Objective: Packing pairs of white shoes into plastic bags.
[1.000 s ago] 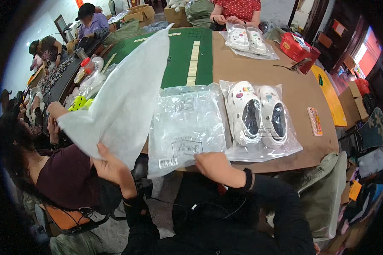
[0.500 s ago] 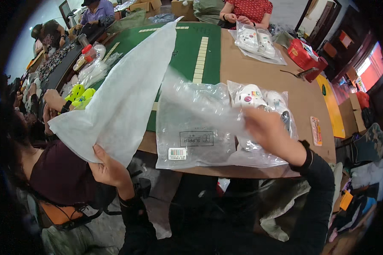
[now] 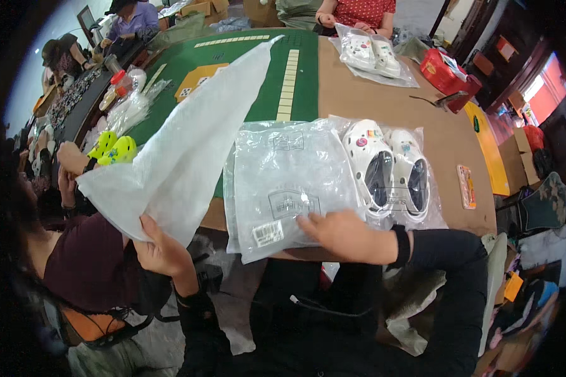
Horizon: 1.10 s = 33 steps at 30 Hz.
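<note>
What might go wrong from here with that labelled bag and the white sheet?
The labelled plastic bag overhangs the near edge of the table, so it might slip off. The white sheet, pinched only near its lower edge by the left hand, could flop over.

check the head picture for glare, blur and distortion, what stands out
In the head view, glare streaks the creased flat bag; in the head view, the right hand looks slightly soft, perhaps from motion; in the head view, the doorway at right is washed out; and in the head view, the fisheye leaves a dark rim and seems to bow the table.
</note>
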Available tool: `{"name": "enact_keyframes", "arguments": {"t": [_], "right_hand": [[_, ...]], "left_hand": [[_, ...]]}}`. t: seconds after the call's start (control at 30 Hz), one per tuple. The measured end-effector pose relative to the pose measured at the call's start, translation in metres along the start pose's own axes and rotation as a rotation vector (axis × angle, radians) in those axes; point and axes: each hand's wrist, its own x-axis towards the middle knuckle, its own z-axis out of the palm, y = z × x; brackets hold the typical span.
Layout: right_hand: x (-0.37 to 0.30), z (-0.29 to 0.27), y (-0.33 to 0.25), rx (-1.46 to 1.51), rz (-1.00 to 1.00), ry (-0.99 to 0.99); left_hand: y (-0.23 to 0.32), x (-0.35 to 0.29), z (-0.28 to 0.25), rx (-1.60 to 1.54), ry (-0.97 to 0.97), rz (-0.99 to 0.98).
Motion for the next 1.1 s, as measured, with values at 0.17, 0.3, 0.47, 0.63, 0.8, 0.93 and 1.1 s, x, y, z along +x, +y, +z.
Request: {"name": "enact_keyframes", "arguments": {"t": [0.17,0.3,0.47,0.63,0.8,0.93,1.1], "right_hand": [[0.042,-0.112,0.147,0.799,0.575,0.554],[0.025,-0.177,0.273,0.005,0.511,1.455],[0.05,-0.133,0.317,-0.113,0.503,1.452],[0.074,-0.052,0.37,-0.283,0.588,0.944],[0.08,-0.021,0.35,-0.082,0.68,0.508],[0.051,-0.067,0.285,0.355,0.371,0.076],[-0.06,-0.112,0.091,0.666,0.037,-0.192]], "left_hand": [[0.002,-0.003,-0.013,0.192,0.03,-0.012],[-0.016,-0.041,-0.018,0.251,-0.247,0.38],[0.028,-0.064,0.024,-0.097,-1.036,0.684],[0.021,-0.095,0.034,0.053,-1.346,0.769],[0.01,-0.105,0.023,0.131,-1.487,0.709],[0.012,-0.111,0.018,0.256,-1.584,0.725],[0.028,-0.11,0.002,0.404,-1.576,0.701]]}}
